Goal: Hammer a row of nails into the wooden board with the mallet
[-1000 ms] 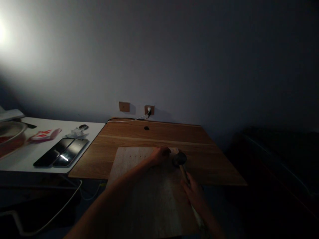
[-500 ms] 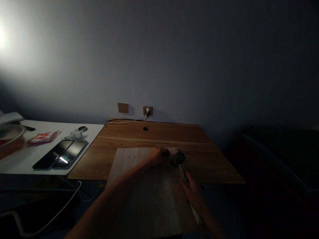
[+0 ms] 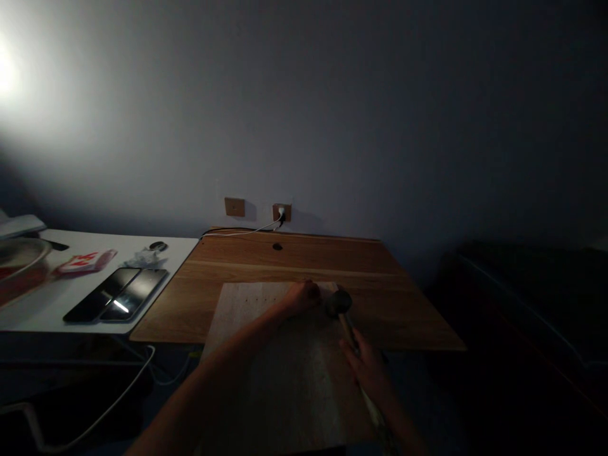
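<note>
A pale wooden board (image 3: 294,380) lies flat, its far part on the brown wooden desk and its near part reaching toward me. My left hand (image 3: 302,296) rests on the board's far part with the fingers pinched together; what they hold, if anything, is hidden in shadow. Several small dark dots (image 3: 257,299), perhaps nails, form a row on the board left of that hand. My right hand (image 3: 365,361) is wrapped round the light handle of a mallet (image 3: 339,303). Its dark round head is just right of my left fingers, over the board's far right corner.
The brown desk (image 3: 403,310) stands against the wall. A socket (image 3: 282,212) with plugged-in cables sits above it. On the white table (image 3: 47,323) at left are two dark phones (image 3: 114,294), a crumpled plastic bag (image 3: 145,258), a pink-red packet (image 3: 85,261) and a large bowl (image 3: 23,266).
The mallet head and my right hand have shifted very slightly left. My left hand has moved a touch left too, still pinched over the board.
</note>
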Action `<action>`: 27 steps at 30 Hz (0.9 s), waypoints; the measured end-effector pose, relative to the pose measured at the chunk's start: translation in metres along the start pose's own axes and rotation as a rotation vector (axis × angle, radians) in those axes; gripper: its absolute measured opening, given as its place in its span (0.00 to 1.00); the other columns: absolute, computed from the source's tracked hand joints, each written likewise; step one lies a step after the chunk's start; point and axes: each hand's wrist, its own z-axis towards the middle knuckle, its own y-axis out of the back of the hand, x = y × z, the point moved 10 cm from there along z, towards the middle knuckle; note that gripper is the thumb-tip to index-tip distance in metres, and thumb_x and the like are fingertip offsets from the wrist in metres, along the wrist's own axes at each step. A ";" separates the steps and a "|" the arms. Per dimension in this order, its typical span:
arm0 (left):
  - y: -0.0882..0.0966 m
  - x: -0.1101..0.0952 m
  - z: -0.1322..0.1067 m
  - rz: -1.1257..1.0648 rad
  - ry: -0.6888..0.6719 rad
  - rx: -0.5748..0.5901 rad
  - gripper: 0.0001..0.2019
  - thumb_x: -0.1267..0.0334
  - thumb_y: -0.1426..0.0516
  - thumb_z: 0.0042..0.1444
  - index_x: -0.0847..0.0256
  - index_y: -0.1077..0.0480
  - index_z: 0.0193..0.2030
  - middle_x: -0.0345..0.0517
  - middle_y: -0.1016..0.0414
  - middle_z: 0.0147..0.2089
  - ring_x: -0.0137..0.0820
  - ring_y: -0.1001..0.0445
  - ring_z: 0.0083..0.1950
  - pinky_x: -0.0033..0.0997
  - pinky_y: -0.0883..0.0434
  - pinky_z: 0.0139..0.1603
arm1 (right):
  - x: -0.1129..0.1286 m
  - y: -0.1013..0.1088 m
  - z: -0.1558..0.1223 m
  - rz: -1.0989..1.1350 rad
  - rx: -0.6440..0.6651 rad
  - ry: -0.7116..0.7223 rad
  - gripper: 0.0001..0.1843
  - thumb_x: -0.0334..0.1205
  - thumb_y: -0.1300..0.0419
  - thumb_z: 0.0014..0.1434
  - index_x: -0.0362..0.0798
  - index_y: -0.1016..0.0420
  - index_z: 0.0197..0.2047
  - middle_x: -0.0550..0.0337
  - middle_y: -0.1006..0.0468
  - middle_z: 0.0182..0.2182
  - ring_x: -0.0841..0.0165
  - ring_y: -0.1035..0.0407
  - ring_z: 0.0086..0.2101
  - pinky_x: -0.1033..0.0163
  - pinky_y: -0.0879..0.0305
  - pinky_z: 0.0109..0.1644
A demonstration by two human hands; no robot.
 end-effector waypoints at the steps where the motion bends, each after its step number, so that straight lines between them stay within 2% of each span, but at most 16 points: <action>1: 0.000 0.000 0.000 0.000 -0.003 0.008 0.08 0.66 0.36 0.51 0.64 0.21 0.39 0.49 0.22 0.42 0.35 0.25 0.43 0.30 0.30 0.44 | -0.001 -0.001 0.000 0.018 0.008 0.001 0.35 0.63 0.45 0.55 0.45 0.22 0.54 0.46 0.17 0.44 0.51 0.24 0.49 0.51 0.28 0.52; 5: 0.002 -0.002 -0.001 -0.006 0.000 0.027 0.09 0.66 0.36 0.51 0.63 0.20 0.40 0.48 0.21 0.42 0.36 0.25 0.43 0.30 0.30 0.44 | -0.007 -0.003 0.003 0.042 -0.006 -0.020 0.41 0.69 0.44 0.52 0.44 0.23 0.54 0.40 0.20 0.53 0.47 0.29 0.56 0.47 0.35 0.62; 10: 0.004 -0.006 -0.004 0.000 0.014 0.041 0.11 0.67 0.37 0.50 0.62 0.20 0.42 0.48 0.20 0.43 0.36 0.23 0.43 0.29 0.30 0.44 | -0.014 -0.004 0.005 0.051 -0.006 -0.058 0.44 0.71 0.43 0.48 0.43 0.23 0.55 0.38 0.22 0.55 0.45 0.31 0.58 0.45 0.37 0.64; 12: 0.005 -0.007 -0.006 -0.005 0.021 0.047 0.12 0.67 0.37 0.51 0.62 0.19 0.43 0.48 0.19 0.43 0.36 0.23 0.43 0.29 0.29 0.44 | -0.015 -0.003 0.005 0.058 -0.007 -0.064 0.43 0.69 0.43 0.49 0.42 0.23 0.55 0.39 0.20 0.53 0.46 0.29 0.56 0.46 0.35 0.61; 16: 0.007 -0.009 -0.007 0.006 0.031 0.047 0.12 0.67 0.38 0.51 0.63 0.19 0.43 0.48 0.19 0.43 0.36 0.23 0.42 0.30 0.29 0.44 | -0.013 -0.002 0.003 0.075 0.010 -0.080 0.36 0.63 0.42 0.52 0.44 0.23 0.54 0.47 0.18 0.40 0.52 0.24 0.46 0.53 0.27 0.47; 21: 0.007 -0.008 -0.006 0.037 0.054 0.050 0.10 0.65 0.37 0.52 0.63 0.20 0.41 0.49 0.20 0.43 0.37 0.23 0.43 0.31 0.30 0.45 | -0.006 -0.001 0.003 0.087 0.034 -0.066 0.32 0.59 0.39 0.52 0.46 0.22 0.53 0.51 0.19 0.36 0.56 0.24 0.40 0.57 0.29 0.41; 27: 0.006 -0.006 -0.006 0.062 0.064 0.044 0.08 0.63 0.37 0.53 0.61 0.20 0.40 0.48 0.20 0.42 0.36 0.24 0.42 0.30 0.30 0.45 | -0.008 -0.006 0.006 0.115 0.106 -0.141 0.32 0.61 0.41 0.54 0.45 0.23 0.52 0.58 0.23 0.27 0.62 0.28 0.29 0.61 0.33 0.31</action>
